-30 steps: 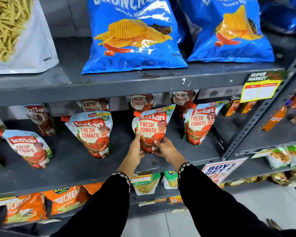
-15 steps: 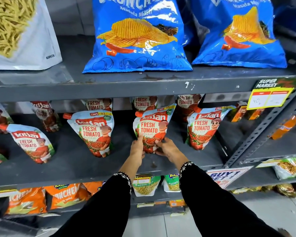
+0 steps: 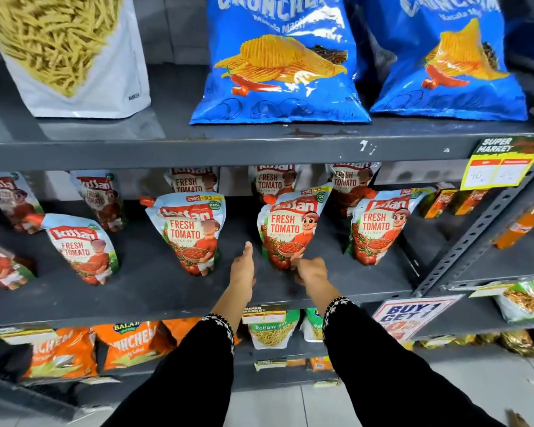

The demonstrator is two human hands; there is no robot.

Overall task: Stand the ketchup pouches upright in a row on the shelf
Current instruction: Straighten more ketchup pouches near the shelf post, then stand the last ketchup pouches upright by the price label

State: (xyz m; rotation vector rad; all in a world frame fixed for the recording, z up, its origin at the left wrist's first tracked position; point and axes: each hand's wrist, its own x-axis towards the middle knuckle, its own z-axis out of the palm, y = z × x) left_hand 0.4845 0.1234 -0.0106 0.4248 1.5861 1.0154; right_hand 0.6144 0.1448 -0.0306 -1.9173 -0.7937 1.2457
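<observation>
- Ketchup pouches: Kissan Fresh Tomato stand-up packs, front row of four on the grey middle shelf (image 3: pixel 154 291), more behind them in a back row.
- Centre pouch (image 3: pixel 290 229): upright on its base, long axis near vertical, top leaning slightly right; spout cap at upper left.
- Right hand (image 3: pixel 310 272): just below and in front of the centre pouch's base, fingertips at or touching its lower edge; fingers loosely curled, nothing held so far as can be seen.
- Left hand (image 3: pixel 244 269): to the left of that pouch and apart from it, in the gap beside the left neighbour pouch (image 3: pixel 191 232); fingers extended, empty.
- Key relation: centre pouch lies directly beyond the right hand's fingers, so that hand is nearer for any correction.
- Far-left pouch (image 3: pixel 80 248): tilted; judged the likeliest next to straighten, nearer the left hand.
- Right neighbour pouch (image 3: pixel 379 226): standing, leaning slightly.
</observation>
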